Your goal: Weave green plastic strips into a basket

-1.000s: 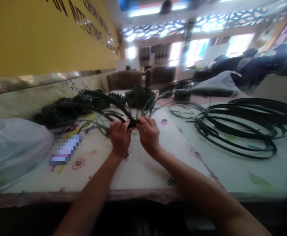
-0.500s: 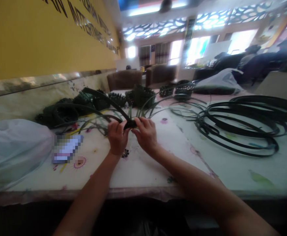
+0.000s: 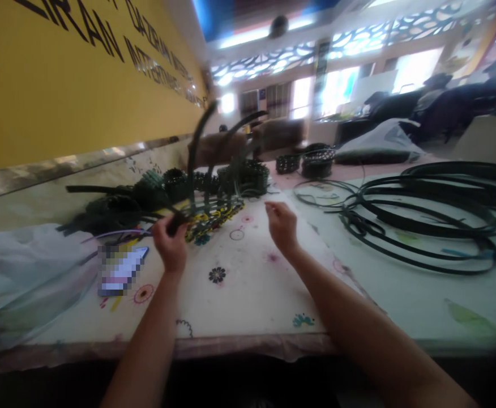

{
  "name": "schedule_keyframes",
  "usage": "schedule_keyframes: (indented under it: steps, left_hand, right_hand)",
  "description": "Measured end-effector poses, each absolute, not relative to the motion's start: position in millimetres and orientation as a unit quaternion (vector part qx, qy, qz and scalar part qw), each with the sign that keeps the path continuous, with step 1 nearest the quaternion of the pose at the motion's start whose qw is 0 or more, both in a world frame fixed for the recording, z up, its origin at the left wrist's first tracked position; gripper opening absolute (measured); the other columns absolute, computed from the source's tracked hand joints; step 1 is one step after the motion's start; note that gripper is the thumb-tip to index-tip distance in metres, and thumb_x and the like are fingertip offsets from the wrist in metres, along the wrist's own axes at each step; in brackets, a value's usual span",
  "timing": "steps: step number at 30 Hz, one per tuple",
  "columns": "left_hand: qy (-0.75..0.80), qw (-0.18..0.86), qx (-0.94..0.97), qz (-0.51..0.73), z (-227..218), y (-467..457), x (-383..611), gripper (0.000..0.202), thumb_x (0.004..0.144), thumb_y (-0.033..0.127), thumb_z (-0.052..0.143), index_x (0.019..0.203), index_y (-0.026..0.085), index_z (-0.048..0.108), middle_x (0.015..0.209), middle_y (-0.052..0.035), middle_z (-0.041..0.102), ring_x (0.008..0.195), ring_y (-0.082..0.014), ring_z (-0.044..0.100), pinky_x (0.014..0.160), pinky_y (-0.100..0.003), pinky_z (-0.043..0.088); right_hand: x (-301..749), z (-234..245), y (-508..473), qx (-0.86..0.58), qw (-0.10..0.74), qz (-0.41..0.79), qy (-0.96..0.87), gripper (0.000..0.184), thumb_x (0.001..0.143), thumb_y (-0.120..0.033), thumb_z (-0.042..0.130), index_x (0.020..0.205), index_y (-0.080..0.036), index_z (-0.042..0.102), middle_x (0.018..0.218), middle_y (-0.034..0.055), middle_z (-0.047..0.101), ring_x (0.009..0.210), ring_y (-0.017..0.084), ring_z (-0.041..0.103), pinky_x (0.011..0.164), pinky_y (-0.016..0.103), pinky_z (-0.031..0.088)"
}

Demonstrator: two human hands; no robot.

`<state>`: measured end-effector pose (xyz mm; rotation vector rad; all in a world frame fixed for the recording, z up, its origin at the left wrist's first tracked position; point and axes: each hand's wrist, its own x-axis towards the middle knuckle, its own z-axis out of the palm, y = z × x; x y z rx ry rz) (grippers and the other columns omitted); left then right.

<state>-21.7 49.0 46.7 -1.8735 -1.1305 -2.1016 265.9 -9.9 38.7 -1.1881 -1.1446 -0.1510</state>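
My left hand (image 3: 170,243) is closed around one end of a half-woven piece (image 3: 216,221) made of dark green strips with yellow bits along its lower edge. Long loose strips (image 3: 195,153) rise from that piece and curve upward, blurred by motion. To the right, apart from the weave, my right hand (image 3: 282,228) hovers over the white patterned tablecloth (image 3: 248,289). Its fingers are curled together in a pinch; whether a thin strip is between them I cannot make out.
Coils of dark strip (image 3: 426,226) lie on the right. Woven baskets (image 3: 316,161) and dark green bundles (image 3: 146,190) stand toward the back. A phone (image 3: 123,272) and a translucent plastic bag (image 3: 31,277) are at left. Another person (image 3: 432,93) sits in the far background.
My hands have moved apart, the left going left and the right going right, off the weave. The weave has turned, showing its yellow edge, and its loose strips have swung upward.
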Motion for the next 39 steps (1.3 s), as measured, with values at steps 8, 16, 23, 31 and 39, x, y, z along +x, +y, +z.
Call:
schedule_keyframes:
  steps: [8,16,23,31,39]
  left_hand:
    - [-0.314,-0.098,-0.565,-0.757,53,56,-43,0.042,0.068,0.027,0.078,0.106,0.017,0.063,0.099,-0.0025,0.065,0.09,-0.0155,0.064,0.09,-0.031,0.052]
    - [-0.325,-0.139,-0.589,-0.726,69,55,-64,0.049,0.062,0.038,0.079,0.101,0.019,0.057,0.092,-0.0003,0.061,0.079,-0.0135,0.059,0.075,-0.028,0.053]
    - [-0.334,-0.153,-0.59,-0.719,70,59,-73,0.05,0.059,0.043,0.081,0.095,0.019,0.056,0.089,0.0002,0.059,0.08,-0.0132,0.057,0.076,-0.028,0.05]
    - [-0.331,-0.18,-0.573,-0.728,64,58,-71,0.042,0.063,0.03,0.079,0.097,0.018,0.06,0.088,0.0004,0.061,0.075,-0.0109,0.056,0.073,-0.024,0.049]
    - [-0.303,-0.211,-0.591,-0.718,59,59,-72,0.04,0.066,0.028,0.081,0.1,0.019,0.063,0.096,-0.0015,0.063,0.089,-0.015,0.062,0.084,-0.028,0.052]
  right_hand:
    - [272,32,0,-0.471,0.641,0.114,-0.596,0.049,0.08,-0.039,0.07,0.127,-0.024,0.065,0.131,0.0122,0.056,0.107,0.025,0.061,0.081,0.039,0.057]
    - [247,42,-1,-0.312,0.637,0.321,-0.628,0.044,0.078,-0.03,0.073,0.116,-0.028,0.052,0.13,0.0056,0.057,0.123,0.024,0.054,0.087,0.037,0.055]
    - [239,49,-5,-0.297,0.635,0.346,-0.624,0.04,0.072,-0.021,0.07,0.107,-0.022,0.052,0.105,0.0045,0.063,0.097,0.018,0.061,0.082,0.033,0.053]
    - [240,45,-1,-0.357,0.635,0.325,-0.603,0.02,0.07,-0.031,0.072,0.084,-0.019,0.064,0.082,0.0006,0.064,0.076,0.016,0.057,0.074,0.034,0.047]
    - [254,44,-4,-0.396,0.591,0.273,-0.647,0.023,0.074,-0.04,0.068,0.067,-0.02,0.059,0.077,-0.0004,0.053,0.073,0.015,0.048,0.07,0.032,0.038]
